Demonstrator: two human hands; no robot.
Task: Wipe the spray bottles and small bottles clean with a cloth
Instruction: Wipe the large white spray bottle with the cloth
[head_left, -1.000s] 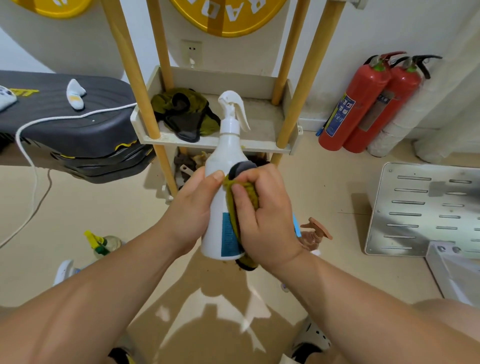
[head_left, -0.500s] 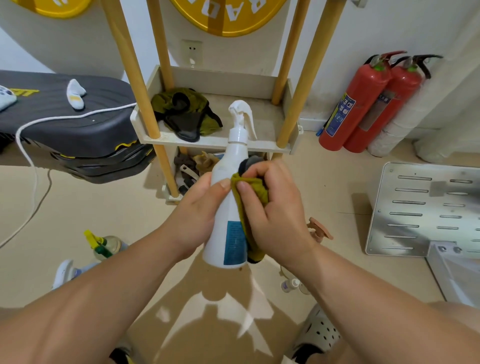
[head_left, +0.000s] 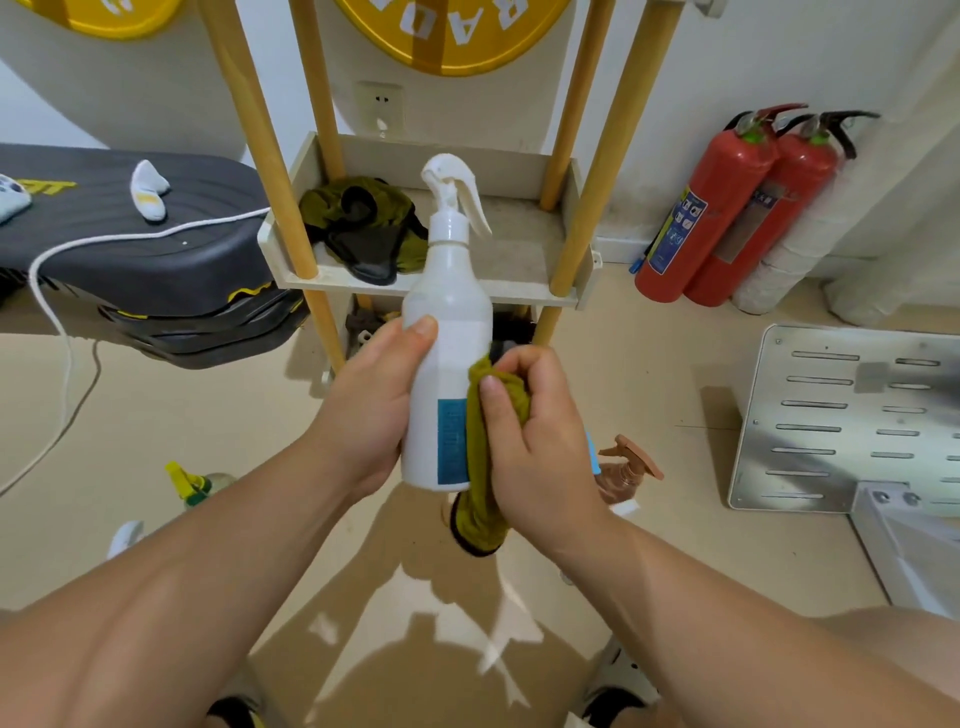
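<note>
Two hands meet in the middle of the head view around one white spray bottle, which stands upright in the air above the floor, its trigger head pointing right. The left hand grips the bottle's body, thumb laid across its front. The right hand is clenched round an olive cloth and presses it against the bottle's right side, beside the blue label; the cloth's tail hangs below the hand. The bottle is opaque, so its contents cannot be told.

Behind it, a pale shelf tray set between yellow wooden posts holds a heap of olive and black rags. The compartment beneath holds brownish items too hidden to name.

On the beige floor, a brown spray bottle stands just right of the right hand, and a bottle with a yellow and green top stands to the left, partly behind the left forearm. Two red fire extinguishers lean against the white wall at the right, a slotted metal plate lies near them, and a dark padded bench with a white cord over it sits at the left. A wall socket sits above the tray.
</note>
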